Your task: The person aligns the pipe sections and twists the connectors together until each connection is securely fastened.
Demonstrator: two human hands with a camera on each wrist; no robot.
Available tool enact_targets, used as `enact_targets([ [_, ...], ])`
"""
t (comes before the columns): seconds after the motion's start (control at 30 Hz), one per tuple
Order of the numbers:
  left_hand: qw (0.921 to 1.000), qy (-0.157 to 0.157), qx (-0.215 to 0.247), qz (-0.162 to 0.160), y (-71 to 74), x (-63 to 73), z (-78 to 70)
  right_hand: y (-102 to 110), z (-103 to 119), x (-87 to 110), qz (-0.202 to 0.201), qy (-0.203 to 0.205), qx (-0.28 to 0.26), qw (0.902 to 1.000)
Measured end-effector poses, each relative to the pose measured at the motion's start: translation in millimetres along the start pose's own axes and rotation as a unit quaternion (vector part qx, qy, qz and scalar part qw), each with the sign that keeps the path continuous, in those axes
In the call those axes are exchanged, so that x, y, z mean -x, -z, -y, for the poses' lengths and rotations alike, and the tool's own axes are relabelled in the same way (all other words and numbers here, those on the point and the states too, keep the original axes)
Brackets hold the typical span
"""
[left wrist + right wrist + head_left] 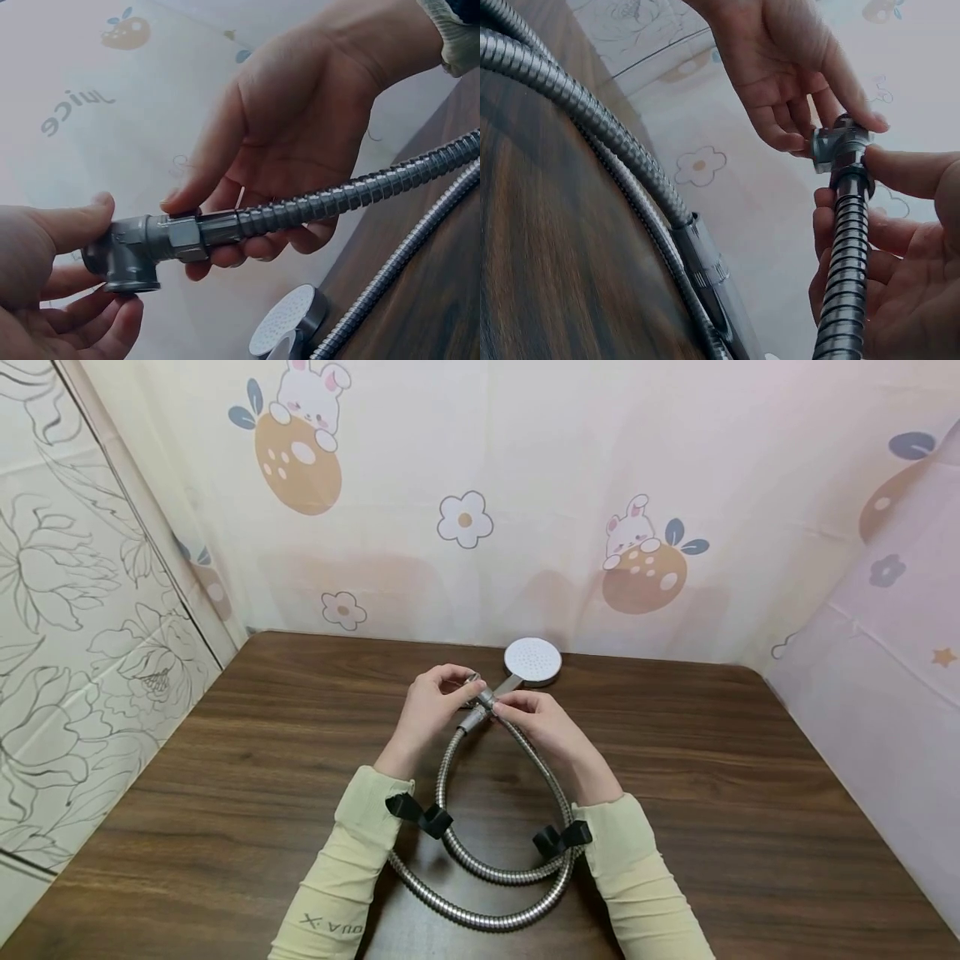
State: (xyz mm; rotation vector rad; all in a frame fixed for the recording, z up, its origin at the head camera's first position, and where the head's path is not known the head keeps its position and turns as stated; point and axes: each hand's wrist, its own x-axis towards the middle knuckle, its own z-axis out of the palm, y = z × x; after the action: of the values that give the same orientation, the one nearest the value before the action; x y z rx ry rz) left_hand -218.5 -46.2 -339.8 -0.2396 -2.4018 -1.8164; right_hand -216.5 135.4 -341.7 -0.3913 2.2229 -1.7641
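Observation:
My left hand (429,714) pinches a shiny metal pipe fitting (133,244) between thumb and fingers. The fitting has a short side outlet, facing down in the left wrist view; fingers cover its far end. With thumb and fingertips my right hand (553,735) grips the hex nut (187,238) where the ribbed metal shower hose (846,262) meets the fitting. Fitting and nut sit end to end in line. Behind the hands a shower head (532,660) with a white dotted face lies on the table, the hose's other end joined at its handle (721,292).
The hose loops in wide curves over the dark wooden table (712,760), between and under the forearms. Black straps (562,837) are on both wrists. A patterned curtain (465,452) hangs behind the table's back edge, and a flower-patterned panel (82,610) stands at left.

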Motion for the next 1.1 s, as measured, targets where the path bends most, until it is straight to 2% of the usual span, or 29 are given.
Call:
enact_targets([
  [0.17,0.9997,0.009,-0.012,0.021,-1.8,1.0,2.4,6,-7,0.4,0.008,0.004,0.050,0.9987],
  [0.3,0.9993,0.009,-0.015,0.033,-2.9,2.1,6.2,8,-12,1.8,0.016,-0.002,0.059,0.9982],
  [0.43,0.9989,0.008,-0.018,0.043,-3.4,3.7,9.6,12,-17,3.5,0.020,-0.027,0.056,0.9979],
  [0.53,0.9982,0.002,-0.031,0.051,-4.6,3.5,11.9,15,-20,4.1,0.038,-0.024,0.061,0.9971],
  [0.6,0.9978,-0.003,-0.037,0.055,-5.8,2.8,13.4,16,-22,4.3,0.052,-0.009,0.074,0.9959],
  [0.77,0.9974,0.003,-0.051,0.050,-10.3,3.7,16.2,20,-26,6.4,0.069,0.011,0.092,0.9933],
  [1.1,0.9957,0.012,-0.074,0.054,-22.4,8.5,22.5,25,-35,9.4,0.062,-0.029,0.085,0.9940],
])
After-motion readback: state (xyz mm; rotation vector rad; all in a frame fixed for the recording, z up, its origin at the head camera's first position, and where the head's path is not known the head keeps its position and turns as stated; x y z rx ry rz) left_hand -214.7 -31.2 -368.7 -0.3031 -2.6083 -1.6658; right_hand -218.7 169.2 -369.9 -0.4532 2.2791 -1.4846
